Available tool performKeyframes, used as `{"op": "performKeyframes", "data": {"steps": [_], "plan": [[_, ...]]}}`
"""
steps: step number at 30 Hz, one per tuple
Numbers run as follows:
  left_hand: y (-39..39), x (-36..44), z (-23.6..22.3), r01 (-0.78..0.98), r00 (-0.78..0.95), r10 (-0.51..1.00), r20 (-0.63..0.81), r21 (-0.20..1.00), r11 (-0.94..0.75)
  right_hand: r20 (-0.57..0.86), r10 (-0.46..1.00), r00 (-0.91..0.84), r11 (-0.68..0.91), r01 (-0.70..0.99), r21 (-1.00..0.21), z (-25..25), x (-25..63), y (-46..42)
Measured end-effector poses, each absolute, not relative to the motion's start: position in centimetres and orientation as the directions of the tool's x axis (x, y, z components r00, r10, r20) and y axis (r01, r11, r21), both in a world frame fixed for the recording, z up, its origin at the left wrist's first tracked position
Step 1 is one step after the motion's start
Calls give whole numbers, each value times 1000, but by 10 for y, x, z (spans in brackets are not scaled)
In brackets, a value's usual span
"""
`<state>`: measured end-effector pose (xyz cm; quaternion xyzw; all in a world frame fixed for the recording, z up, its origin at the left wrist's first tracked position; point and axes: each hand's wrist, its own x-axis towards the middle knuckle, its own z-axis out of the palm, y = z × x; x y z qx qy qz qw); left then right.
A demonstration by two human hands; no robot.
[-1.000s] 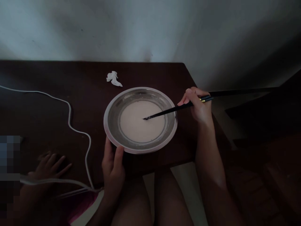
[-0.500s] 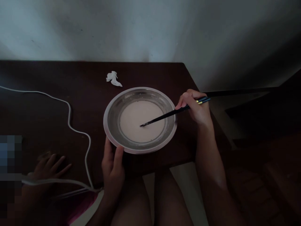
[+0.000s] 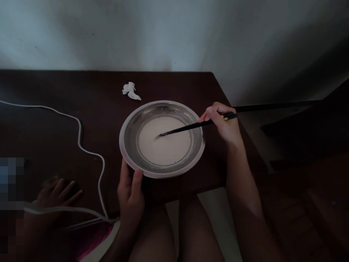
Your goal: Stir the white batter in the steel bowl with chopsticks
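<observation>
Head view: our left grip (image 3: pixel 131 194) clasps bowl (image 3: pixel 131 145) near front edge of table (image 3: pixel 174 85), right grip (image 3: pixel 225 123) pinches chopsticks (image 3: pixel 188 127), dipped in liquid (image 3: pixel 163 153); looks smooth, stirring seemingly unfinished.

Our left hand (image 3: pixel 131 194) points away from us, the thumb (image 3: pixel 137 181) parted from the partly hidden fingers (image 3: pixel 124 177), which are curved in a grip. Our right forearm (image 3: pixel 244 182) extends forward, the wrist (image 3: pixel 235 142) bent so that our right hand (image 3: pixel 225 123) leans leftward, fingertips gathered in a pinch. Our thighs (image 3: pixel 154 231) show between both arms.
</observation>
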<state>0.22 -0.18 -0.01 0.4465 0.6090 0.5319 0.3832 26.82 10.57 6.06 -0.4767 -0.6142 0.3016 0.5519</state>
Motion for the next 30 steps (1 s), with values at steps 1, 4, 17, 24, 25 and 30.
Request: {"op": "performKeyframes", "data": {"steps": [1,4,17,24,25,30], "plan": [[-2,2,-1,132,-303,953,6,991,36,404,909,107,367,259,-894,61,269,106],[-2,1,-3,132,-296,955,24,991,16,421,887,187,380,220,-898,60,273,107],[-2,0,-3,132,-293,955,38,991,1,403,892,202,362,214,-907,59,274,109],[-1,1,-3,131,-292,956,39,991,-1,356,931,75,334,215,-918,58,268,109],[-1,0,-4,121,-289,957,35,993,0,364,927,94,338,221,-915,58,268,109],[-1,0,-6,120,-298,954,39,993,-3,397,895,203,356,211,-910,57,272,111]]}}
